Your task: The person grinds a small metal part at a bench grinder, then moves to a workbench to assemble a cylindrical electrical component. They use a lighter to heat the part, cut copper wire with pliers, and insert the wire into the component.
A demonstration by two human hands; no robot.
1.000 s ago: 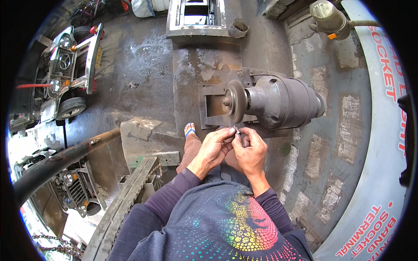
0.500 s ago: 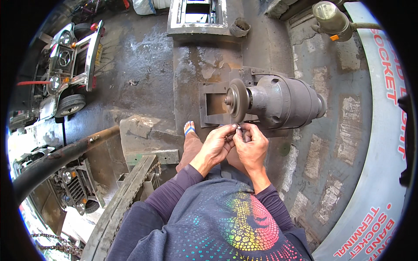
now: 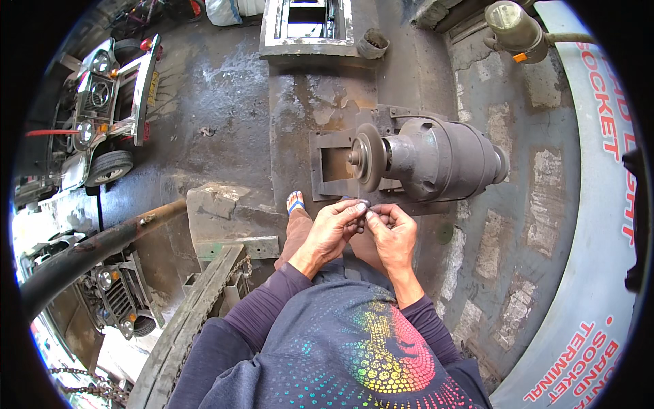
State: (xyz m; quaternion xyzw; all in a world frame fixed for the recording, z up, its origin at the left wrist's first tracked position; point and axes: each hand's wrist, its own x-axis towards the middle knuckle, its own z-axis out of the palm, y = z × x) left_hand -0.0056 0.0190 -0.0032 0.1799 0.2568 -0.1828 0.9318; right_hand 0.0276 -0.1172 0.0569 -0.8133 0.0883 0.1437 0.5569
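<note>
My left hand [image 3: 334,230] and my right hand [image 3: 394,238] are close together just on my side of a bench grinder [image 3: 443,157]. Thumb and fingers are pinched on both, and the fingertips almost meet. A tiny dark piece [image 3: 366,203] shows at the left fingertips, too small to name. Whatever the right fingers hold, if anything, is hidden. The grinder's round wheel [image 3: 368,158] stands a little beyond my fingertips, not touching them. Its grey motor housing extends to the right.
A metal frame with a square opening [image 3: 315,163] lies left of the wheel. A small can [image 3: 373,43] stands farther off. At the left are a concrete block [image 3: 228,215], a long pipe [image 3: 102,238], a wooden beam [image 3: 197,320] and parked vehicles [image 3: 102,95]. A lettered panel [image 3: 545,327] curves along the right.
My hands have come slightly nearer to me and the fingertips have shifted a little. The small piece shows at the left fingertips. The grinder stays in place.
</note>
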